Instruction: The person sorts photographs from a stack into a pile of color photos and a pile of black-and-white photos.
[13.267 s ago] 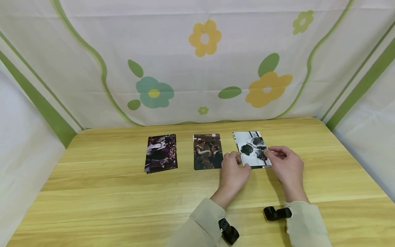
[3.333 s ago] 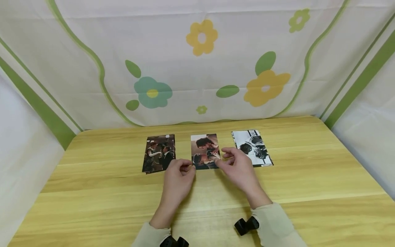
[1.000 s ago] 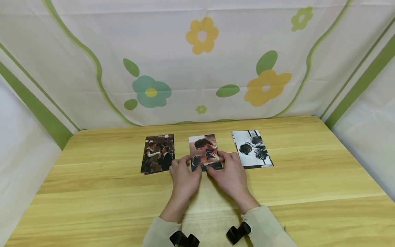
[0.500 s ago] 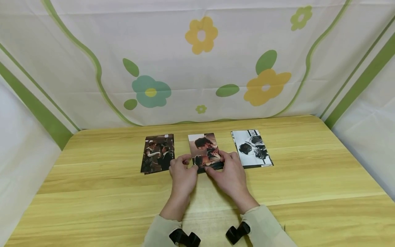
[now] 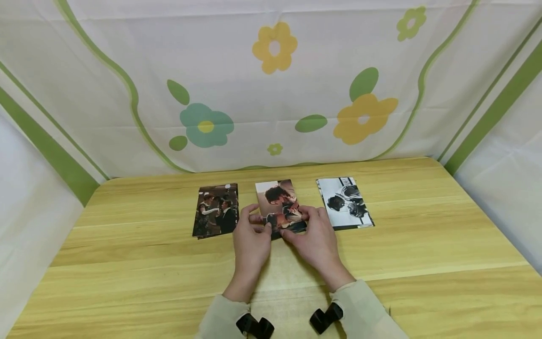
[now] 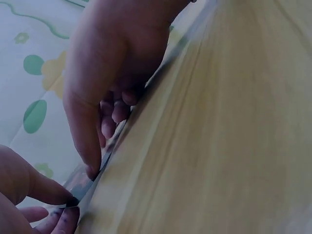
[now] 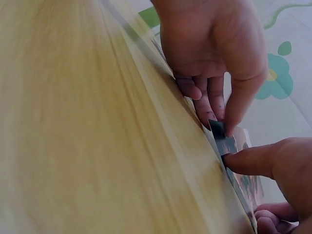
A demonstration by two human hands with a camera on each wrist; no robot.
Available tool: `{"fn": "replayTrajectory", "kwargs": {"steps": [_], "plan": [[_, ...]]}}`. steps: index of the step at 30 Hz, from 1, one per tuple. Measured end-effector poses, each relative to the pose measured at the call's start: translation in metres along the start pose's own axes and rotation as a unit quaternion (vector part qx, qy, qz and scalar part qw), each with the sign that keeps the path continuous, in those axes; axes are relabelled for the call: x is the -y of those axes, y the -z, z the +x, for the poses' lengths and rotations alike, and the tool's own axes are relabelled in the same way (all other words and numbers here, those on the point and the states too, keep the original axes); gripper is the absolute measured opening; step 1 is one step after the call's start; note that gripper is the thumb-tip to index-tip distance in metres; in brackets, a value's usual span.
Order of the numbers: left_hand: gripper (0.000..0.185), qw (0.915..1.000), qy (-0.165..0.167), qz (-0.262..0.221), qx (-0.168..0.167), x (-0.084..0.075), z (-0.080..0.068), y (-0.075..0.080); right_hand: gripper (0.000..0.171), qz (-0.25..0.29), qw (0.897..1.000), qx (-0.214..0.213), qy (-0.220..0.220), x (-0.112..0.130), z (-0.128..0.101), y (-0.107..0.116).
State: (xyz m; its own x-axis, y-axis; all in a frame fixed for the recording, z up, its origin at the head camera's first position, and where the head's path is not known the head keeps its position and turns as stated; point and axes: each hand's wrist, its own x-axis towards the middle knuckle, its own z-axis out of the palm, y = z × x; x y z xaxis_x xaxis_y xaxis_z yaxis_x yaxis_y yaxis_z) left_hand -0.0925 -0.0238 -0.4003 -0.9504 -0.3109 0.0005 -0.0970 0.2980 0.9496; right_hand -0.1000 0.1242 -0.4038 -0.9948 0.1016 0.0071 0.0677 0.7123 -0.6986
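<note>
A warm-toned photo card (image 5: 279, 195), showing two people close together, is between my hands in the middle of the head view. Its near edge is turned slightly askew. My left hand (image 5: 252, 245) holds the near left part, thumb on the face and fingers at the left edge. With thumb and fingers, my right hand (image 5: 316, 242) pinches the near right corner. The right wrist view shows that dark corner of the photo card (image 7: 233, 145) between right thumb and finger, the left thumb pressing close by. Fingertips hide parts of its near edge.
Left of the hands lies a stack of photo cards (image 5: 216, 212), topped by a dark picture of a couple. On the right is another stack (image 5: 345, 202) with a black-and-white picture on top. A flowered white cloth (image 5: 271, 94) rises behind the wooden table (image 5: 139, 263).
Earlier, both hands were at the right stack; the couple picture, then in the middle, now tops the left stack. Over the last second the middle photo turned slightly and the left fingers shifted.
</note>
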Motion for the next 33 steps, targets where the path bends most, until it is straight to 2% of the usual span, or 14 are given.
{"fn": "replayTrajectory", "kwargs": {"steps": [7, 16, 22, 28, 33], "plan": [[0.044, 0.9999, 0.01, -0.003, 0.002, 0.0, 0.002, 0.002, 0.081, 0.021, 1.0, 0.006, -0.009, 0.001, 0.001, 0.002], [0.041, 0.9994, 0.012, -0.034, 0.004, 0.001, 0.004, 0.009, 0.071, 0.092, 0.996, -0.012, -0.01, -0.001, 0.002, 0.003], [0.039, 0.9979, 0.023, -0.058, 0.018, 0.001, 0.007, 0.014, 0.065, 0.153, 0.988, -0.034, 0.0, -0.002, 0.0, 0.004], [0.039, 0.9967, 0.035, -0.068, 0.028, -0.003, 0.008, 0.017, 0.06, 0.188, 0.981, -0.044, -0.003, -0.003, 0.001, 0.006], [0.04, 0.995, 0.038, -0.084, 0.038, -0.012, 0.008, 0.023, 0.051, 0.231, 0.972, -0.053, 0.012, 0.004, 0.0, 0.012]]}}
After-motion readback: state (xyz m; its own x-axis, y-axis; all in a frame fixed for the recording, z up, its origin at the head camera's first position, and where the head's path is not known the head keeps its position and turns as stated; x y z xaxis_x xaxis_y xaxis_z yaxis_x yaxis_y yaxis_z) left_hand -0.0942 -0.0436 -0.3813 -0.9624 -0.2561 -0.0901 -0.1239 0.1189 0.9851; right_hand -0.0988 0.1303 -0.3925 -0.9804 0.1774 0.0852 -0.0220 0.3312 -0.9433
